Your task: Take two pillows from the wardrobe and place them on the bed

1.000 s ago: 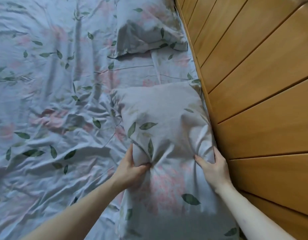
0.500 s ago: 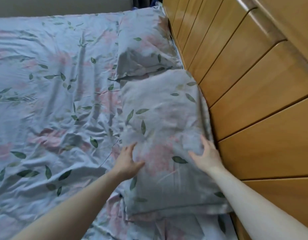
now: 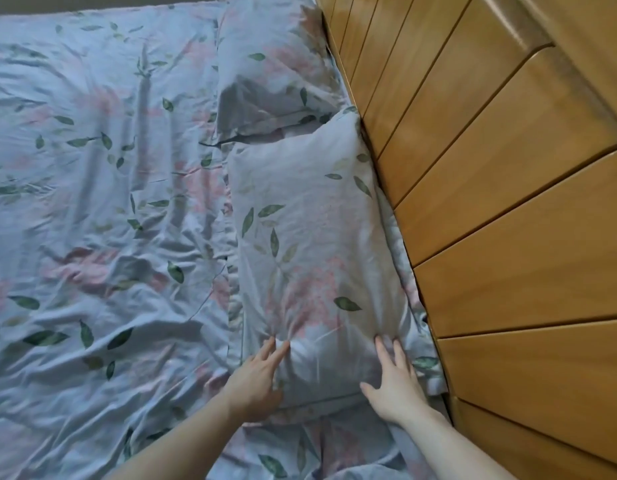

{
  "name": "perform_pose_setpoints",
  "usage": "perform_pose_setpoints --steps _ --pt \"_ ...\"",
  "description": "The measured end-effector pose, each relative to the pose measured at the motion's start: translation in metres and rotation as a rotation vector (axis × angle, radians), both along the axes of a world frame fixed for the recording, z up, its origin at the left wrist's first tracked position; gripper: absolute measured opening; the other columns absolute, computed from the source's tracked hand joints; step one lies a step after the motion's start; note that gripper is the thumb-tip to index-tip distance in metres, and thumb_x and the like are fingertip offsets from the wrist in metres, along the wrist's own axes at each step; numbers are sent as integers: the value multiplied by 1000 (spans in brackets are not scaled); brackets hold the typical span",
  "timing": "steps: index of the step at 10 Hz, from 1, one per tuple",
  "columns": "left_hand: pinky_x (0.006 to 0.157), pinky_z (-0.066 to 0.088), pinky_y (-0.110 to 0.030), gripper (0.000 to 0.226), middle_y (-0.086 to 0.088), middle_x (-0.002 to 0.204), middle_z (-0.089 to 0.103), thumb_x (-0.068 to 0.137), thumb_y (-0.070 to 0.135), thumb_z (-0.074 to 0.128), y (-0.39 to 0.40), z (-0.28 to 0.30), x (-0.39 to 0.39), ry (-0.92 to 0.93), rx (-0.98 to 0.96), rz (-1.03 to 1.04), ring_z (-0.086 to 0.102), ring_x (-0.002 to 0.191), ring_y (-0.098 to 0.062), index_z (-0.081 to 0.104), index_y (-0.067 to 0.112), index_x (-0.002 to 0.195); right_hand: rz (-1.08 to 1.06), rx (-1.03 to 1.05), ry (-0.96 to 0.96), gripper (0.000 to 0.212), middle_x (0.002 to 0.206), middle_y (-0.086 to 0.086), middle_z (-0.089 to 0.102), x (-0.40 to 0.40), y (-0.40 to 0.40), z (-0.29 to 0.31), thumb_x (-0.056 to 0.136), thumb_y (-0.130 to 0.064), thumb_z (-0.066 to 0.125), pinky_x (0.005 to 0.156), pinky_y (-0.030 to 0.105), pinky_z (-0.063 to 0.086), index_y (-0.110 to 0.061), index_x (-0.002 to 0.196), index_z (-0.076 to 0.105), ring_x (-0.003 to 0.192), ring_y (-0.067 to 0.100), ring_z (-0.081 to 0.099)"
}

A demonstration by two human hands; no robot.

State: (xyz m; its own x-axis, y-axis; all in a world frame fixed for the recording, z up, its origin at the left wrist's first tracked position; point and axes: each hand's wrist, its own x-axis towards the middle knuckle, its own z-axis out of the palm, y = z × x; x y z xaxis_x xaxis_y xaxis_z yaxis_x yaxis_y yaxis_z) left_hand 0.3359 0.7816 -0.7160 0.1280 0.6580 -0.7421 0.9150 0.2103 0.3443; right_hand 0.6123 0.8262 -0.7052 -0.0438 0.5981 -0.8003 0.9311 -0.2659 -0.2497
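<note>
Presently: near pillow (image 3: 310, 271) laid flat on bed (image 3: 92, 237), long edge against wooden headboard (image 3: 508, 202), just below far pillow (image 3: 272, 74); left hand (image 3: 255, 382), right hand (image 3: 395, 382) spread, fingers straight, pressed on near end, judged for smoothing and squaring

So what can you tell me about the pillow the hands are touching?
The near pillow lies flat on the bed sheet, its long side against the wooden headboard. Its case looks like soft, wrinkled cotton, pale blue with pink blooms and green leaves, with a flat border round the edge. The left hand and right hand press its near end with straight fingers. Its far corner meets the far pillow.
</note>
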Motion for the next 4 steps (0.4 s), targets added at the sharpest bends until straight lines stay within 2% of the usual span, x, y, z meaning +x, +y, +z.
perform_pose_setpoints --steps 2,3,4 --pt "117 28 -34 78 8 171 13 93 30 53 -32 54 4 41 0 -90 34 149 -21 16 38 162 -36 -120 84 83 174 -6 -8 -8 -41 49 101 -41 59 123 41 31 -37 165 7 159 31 14" --pt "120 24 -34 77 8 170 17 93 34 55 -60 93 3 1 -10 -62 33 150 -19 20 38 161 -76 -149 116 80 174 -8 -4 -16 -71 92 101 -41 59 121 39 36 -37 165 11 158 27 18" --pt "118 30 -30 75 11 169 20 92 43 59 -83 127 3 -82 16 -10 30 151 -17 26 39 159 -127 -152 168 76 174 -10 -1 -24 -98 129 102 -40 57 118 36 37 -37 165 15 157 24 21"
